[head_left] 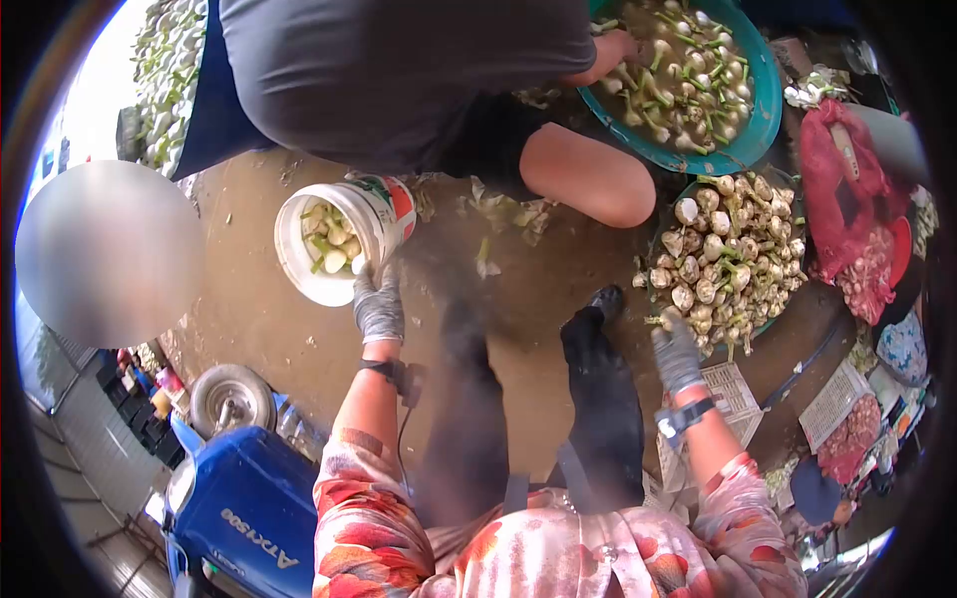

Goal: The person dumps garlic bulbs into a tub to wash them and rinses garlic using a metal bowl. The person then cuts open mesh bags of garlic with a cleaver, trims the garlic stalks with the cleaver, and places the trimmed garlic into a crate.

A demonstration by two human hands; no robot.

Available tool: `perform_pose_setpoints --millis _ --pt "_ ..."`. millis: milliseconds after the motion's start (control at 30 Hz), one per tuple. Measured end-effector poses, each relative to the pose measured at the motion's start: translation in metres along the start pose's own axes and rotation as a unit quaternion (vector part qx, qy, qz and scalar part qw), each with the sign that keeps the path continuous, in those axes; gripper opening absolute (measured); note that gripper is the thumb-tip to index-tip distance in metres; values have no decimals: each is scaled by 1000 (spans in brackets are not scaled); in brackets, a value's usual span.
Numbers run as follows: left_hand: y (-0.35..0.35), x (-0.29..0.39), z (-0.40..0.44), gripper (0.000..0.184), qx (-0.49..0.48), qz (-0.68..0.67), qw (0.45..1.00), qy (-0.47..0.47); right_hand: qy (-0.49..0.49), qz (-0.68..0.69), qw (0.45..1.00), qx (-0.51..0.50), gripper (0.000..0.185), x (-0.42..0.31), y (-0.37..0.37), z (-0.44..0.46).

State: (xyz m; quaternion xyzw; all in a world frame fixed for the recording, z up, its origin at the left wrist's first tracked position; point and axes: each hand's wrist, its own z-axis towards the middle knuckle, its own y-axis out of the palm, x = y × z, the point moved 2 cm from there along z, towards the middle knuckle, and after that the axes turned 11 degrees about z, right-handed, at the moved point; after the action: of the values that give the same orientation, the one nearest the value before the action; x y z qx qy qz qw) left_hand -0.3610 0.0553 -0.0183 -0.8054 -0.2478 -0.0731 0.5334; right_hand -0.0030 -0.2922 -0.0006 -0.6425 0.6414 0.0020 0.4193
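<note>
My left hand [379, 304], in a grey glove, is at the rim of a white bucket [289, 239], its fingers closed around something pale. Inside the bucket lie several trimmed garlic bulbs [331, 237]. My right hand [676, 354], also gloved, is at the lower left edge of a heap of unpeeled garlic bulbs [713, 259]. Its fingers are bent against a bulb at the edge of the heap.
Another person [399, 80] crouches ahead, one hand in a green tub [763, 100] of garlic in water. A blue machine [249, 508] and wheel [231, 399] are at lower left. Red net bags [837, 189] lie at right. Garlic scraps [508, 214] litter the wet ground.
</note>
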Motion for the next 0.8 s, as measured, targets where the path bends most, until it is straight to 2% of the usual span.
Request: perform_pose_setpoints --millis 33,100,133,167,233,267,300,333,367,400,433,467,500,533,567,600,633,667,733,767,800 --pt "1 -7 24 58 3 107 994 11 -30 7 999 -25 37 -1 31 -13" --pt "15 -18 67 67 21 236 971 -26 -8 17 998 -57 31 -28 83 -31" --pt "23 -27 90 68 -3 235 972 -17 11 55 995 -80 31 -34 114 -33" --pt "31 -36 114 59 -77 219 972 -28 23 95 990 -98 30 -40 144 -28" --pt "35 -43 135 53 -130 238 962 11 3 70 990 -124 31 -67 202 -6" --pt "34 -51 136 53 -113 262 958 37 44 86 982 -161 33 -81 232 12" --pt "30 -61 134 53 -96 288 950 67 30 83 982 -166 35 -97 263 30" --pt "28 -79 132 53 -82 224 967 87 13 78 983 -167 37 -112 290 53" --pt "20 -94 131 49 -79 269 952 127 47 113 976 -182 39 -130 318 78" --pt "6 -105 124 51 -77 240 965 80 82 147 966 -197 41 -146 346 98" --pt "-10 -126 121 46 -77 212 971 85 78 144 966 -199 41 -152 374 118" --pt "-21 -158 119 45 -57 138 986 70 54 127 972 -188 43 -149 412 138" --pt "-42 -171 117 45 -90 141 986 13 27 112 977 -178 45 -145 452 158" --pt "-57 -182 115 44 -45 65 997 23 -3 99 981 -169 47 -147 491 177" --pt "-70 -209 121 41 -83 53 995 -13 -31 88 983 -159 50 -157 523 189" --pt "-77 -215 124 39 -61 37 997 43 -37 97 981 -163 50 -180 541 194" --pt "-80 -215 125 37 -43 22 994 99 42 256 947 -191 52 -201 550 195" --pt "-81 -211 125 37 -43 27 993 102 124 404 882 -210 55 -216 560 195" --pt "-72 -191 116 31 -110 60 986 111 184 284 922 -189 61 -210 576 206" --pt "-65 -182 111 31 -133 51 982 126 171 287 927 -173 62 -186 586 209" --pt "-63 -175 107 28 -118 44 985 117 157 289 931 -158 63 -164 595 213"
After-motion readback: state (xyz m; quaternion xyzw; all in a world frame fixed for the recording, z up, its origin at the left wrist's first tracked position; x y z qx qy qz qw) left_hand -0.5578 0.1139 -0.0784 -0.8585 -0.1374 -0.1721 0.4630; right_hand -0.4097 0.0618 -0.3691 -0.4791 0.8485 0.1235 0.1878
